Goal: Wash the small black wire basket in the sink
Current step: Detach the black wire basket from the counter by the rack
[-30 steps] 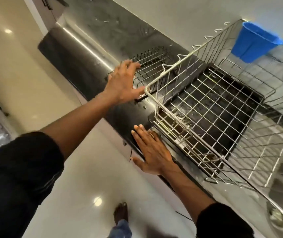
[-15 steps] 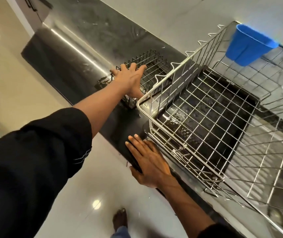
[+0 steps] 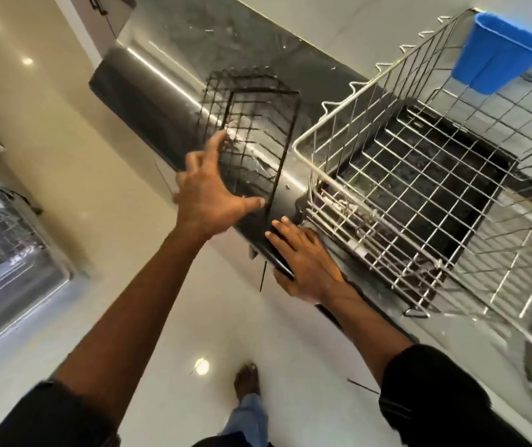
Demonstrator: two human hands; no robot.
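Above the dark polished counter (image 3: 148,101), left of the sink (image 3: 396,124), the small black wire basket (image 3: 251,137) hangs tilted with its open side facing up. The left hand (image 3: 213,201) spans its near end, thumb at one rim corner and fingers on the other side; blur hides how firmly. The right hand (image 3: 303,259) lies flat and empty on the counter's near edge. The basket looks light and stiff, probably slick if wet. The thicker rim should be the safest hold. A large silver wire dish rack (image 3: 371,90) over the sink could get in the way.
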